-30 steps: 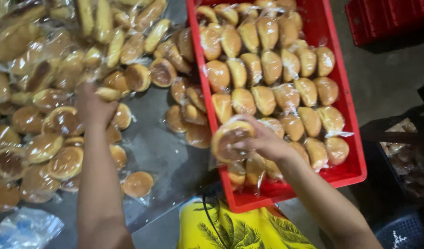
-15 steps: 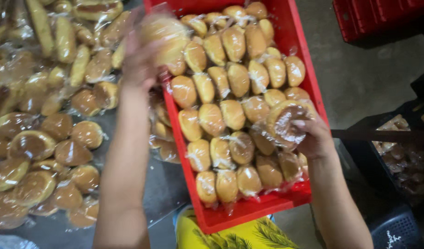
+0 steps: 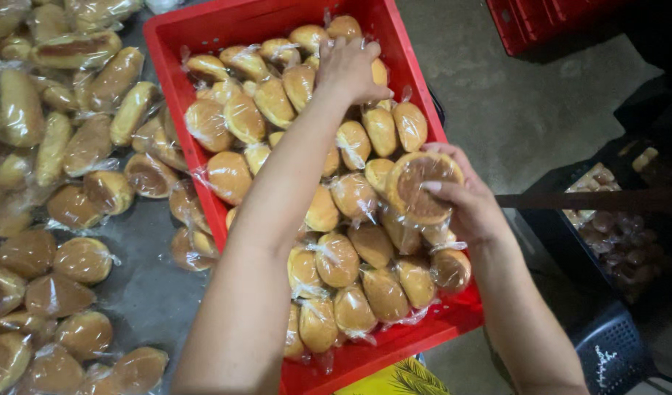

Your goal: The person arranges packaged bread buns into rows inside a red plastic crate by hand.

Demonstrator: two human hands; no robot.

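Right hand (image 3: 464,201) low and close to the camera, fingers clamped around a wrapped round bun (image 3: 421,186) — flat brown face turned up, held just above the packed rows at the right side of the red crate (image 3: 197,132). Beneath it, wrapped buns (image 3: 336,260) stand on edge, shoulder to shoulder, filling the crate almost wall to wall. The left forearm (image 3: 277,219) cuts diagonally across the middle of the crate and hides the buns under it. Farther up, the left hand (image 3: 348,69) lies palm down, fingers curled together on the buns at the crate's far end — whether it grips one, I cannot tell. To the left, on the grey table (image 3: 142,292), loose wrapped buns (image 3: 80,260) lie scattered, some touching the crate's outer wall. Off to the right, a dark crate (image 3: 606,219) holds more bread in shadow, and another red crate (image 3: 541,22) sits on the floor at the far top corner.
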